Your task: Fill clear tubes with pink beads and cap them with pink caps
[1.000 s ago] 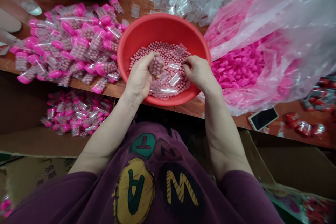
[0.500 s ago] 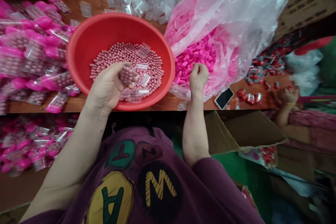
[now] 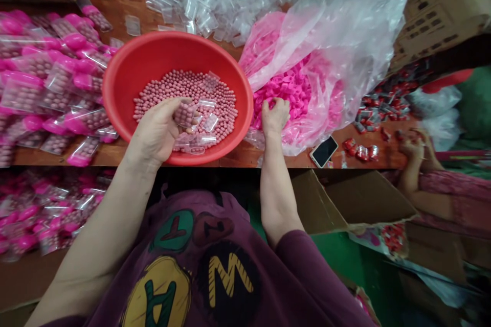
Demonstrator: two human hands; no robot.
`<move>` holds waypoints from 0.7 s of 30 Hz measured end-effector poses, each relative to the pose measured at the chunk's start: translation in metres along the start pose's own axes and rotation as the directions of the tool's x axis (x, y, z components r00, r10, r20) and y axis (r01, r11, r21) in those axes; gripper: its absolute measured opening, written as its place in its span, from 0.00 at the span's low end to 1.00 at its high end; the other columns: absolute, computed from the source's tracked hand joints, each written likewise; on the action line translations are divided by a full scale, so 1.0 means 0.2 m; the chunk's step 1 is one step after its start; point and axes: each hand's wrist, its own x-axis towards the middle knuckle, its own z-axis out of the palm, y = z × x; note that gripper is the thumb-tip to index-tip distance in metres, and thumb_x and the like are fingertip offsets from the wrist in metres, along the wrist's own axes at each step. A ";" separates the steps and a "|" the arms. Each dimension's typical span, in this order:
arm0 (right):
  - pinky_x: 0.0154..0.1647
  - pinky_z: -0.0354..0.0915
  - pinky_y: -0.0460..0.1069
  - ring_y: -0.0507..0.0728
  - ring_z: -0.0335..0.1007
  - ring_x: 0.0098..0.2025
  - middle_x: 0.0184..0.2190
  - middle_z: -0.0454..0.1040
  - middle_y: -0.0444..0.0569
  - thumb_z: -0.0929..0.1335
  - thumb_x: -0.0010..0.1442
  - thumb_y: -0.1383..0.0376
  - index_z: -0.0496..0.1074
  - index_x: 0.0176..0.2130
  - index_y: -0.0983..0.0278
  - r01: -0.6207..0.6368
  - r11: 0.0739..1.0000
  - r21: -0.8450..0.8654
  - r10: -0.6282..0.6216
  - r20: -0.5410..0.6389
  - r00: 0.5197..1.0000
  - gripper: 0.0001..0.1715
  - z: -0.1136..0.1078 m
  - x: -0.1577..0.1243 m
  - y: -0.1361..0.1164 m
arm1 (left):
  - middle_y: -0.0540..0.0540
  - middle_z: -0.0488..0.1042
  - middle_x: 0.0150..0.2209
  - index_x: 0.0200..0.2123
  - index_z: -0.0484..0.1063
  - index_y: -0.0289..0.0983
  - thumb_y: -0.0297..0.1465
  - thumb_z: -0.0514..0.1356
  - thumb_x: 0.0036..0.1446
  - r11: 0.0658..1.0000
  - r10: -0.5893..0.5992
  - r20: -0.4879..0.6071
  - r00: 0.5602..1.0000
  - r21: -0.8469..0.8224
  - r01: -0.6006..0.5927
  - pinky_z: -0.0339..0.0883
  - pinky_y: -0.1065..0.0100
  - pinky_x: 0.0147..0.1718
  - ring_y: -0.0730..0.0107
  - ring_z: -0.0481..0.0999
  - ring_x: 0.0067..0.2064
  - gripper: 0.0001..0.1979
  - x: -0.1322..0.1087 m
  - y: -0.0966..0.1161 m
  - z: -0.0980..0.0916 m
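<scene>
The person's left hand is curled firmly around a small clear plastic tube packed with pink beads, the fingers wrapped along its side, and it holds the tube just above a red plastic basin, near the basin's front rim. The basin holds a heap of loose pink beads, with several small clear plastic sleeves lying on top of them. The right hand is outside the basin, its fingers bunched and pressed down among loose bright pink caps in an open clear plastic bag; whether it has hold of a cap cannot be told. Filled tubes with pink caps lie heaped on the wooden table left of the basin, and a pile of empty clear tubes lies beyond it. A smartphone rests on the table to the right, and a co-worker's hands work near scattered red packets.
</scene>
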 end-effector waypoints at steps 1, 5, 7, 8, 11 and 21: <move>0.69 0.66 0.67 0.72 0.73 0.66 0.62 0.78 0.67 0.67 0.75 0.63 0.80 0.60 0.69 0.003 1.000 0.008 -0.003 -0.003 1.000 0.22 -0.01 0.00 0.01 | 0.49 0.78 0.31 0.38 0.80 0.38 0.30 0.64 0.67 1.000 0.001 0.003 1.000 -0.002 -0.001 0.75 0.73 0.33 0.72 0.79 0.33 0.05 0.00 0.00 0.00; 0.70 0.66 0.66 0.71 0.73 0.65 0.60 0.81 0.65 0.67 0.74 0.63 0.81 0.58 0.69 0.031 0.999 0.006 -0.031 -0.026 0.999 0.20 -0.03 -0.01 0.04 | 0.47 0.79 0.31 0.38 0.80 0.38 0.31 0.63 0.66 0.999 -0.007 0.017 1.000 0.040 0.006 0.73 0.72 0.31 0.70 0.79 0.33 0.06 0.00 0.00 0.00; 0.71 0.65 0.69 0.73 0.72 0.66 0.61 0.80 0.67 0.68 0.75 0.58 0.81 0.59 0.70 0.034 0.999 -0.041 -0.035 -0.031 0.999 0.23 -0.03 -0.01 0.02 | 0.48 0.79 0.31 0.38 0.80 0.38 0.32 0.64 0.65 0.999 -0.002 0.015 1.000 0.052 0.002 0.73 0.72 0.31 0.70 0.79 0.33 0.05 0.00 0.00 0.00; 0.71 0.64 0.70 0.75 0.72 0.66 0.62 0.78 0.69 0.68 0.75 0.56 0.81 0.59 0.71 0.030 0.996 -0.079 -0.032 -0.023 0.999 0.25 -0.03 -0.01 0.01 | 0.48 0.79 0.32 0.38 0.79 0.38 0.32 0.64 0.65 0.998 -0.004 0.017 1.000 0.055 0.003 0.73 0.71 0.32 0.70 0.78 0.32 0.05 0.00 0.00 0.00; 0.70 0.64 0.73 0.79 0.70 0.68 0.64 0.76 0.74 0.69 0.74 0.57 0.82 0.57 0.73 0.019 0.986 -0.166 -0.014 0.033 0.999 0.25 -0.04 0.01 -0.04 | 0.48 0.79 0.31 0.37 0.80 0.37 0.32 0.64 0.65 0.999 -0.010 0.019 1.000 0.044 0.009 0.71 0.72 0.30 0.72 0.76 0.31 0.06 -0.01 0.01 0.01; 0.60 0.75 0.63 0.62 0.77 0.45 0.39 0.80 0.51 0.69 0.65 0.65 0.75 0.41 0.62 0.117 0.961 0.250 -0.105 -0.062 0.993 0.04 -0.19 0.01 0.13 | 0.47 0.79 0.33 0.40 0.79 0.37 0.35 0.68 0.62 0.999 0.012 0.043 0.999 0.052 -0.014 0.74 0.68 0.35 0.67 0.80 0.35 0.07 0.00 -0.01 0.00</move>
